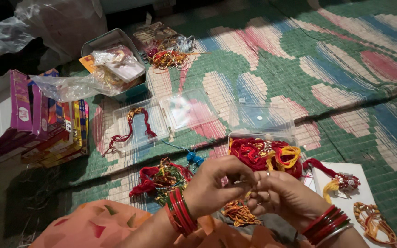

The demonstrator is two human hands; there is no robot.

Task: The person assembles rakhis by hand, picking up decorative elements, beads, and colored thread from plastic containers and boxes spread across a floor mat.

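The left hand [217,183] and the right hand [279,195] meet above the lap, fingertips pinched together on something small between them, most likely a thin thread or bead; it is too small and hidden to name for sure. The fingers curl inward so both thumbs press at one spot, the way one holds fine work steady. Red bangles [180,212] sit on the left wrist and more on the right.

Just under the hands lies a small orange beaded band [239,213] on the lap, close enough to be picked up without reaching. Past the hands, at the near edge of the woven mat [345,69], an open clear box [265,154] holds a heap of red and yellow threads, its lid tipped back so the threads stay in reach. To its left a tangle of red and green threads [159,180] lies loose on the mat. A second clear box [138,124] further off holds one red cord laid flat. On the right, a white card [341,202] carries finished bands spread apart, probably to keep them from tangling. Stacked cartons [47,128] stand at the mat's left edge.
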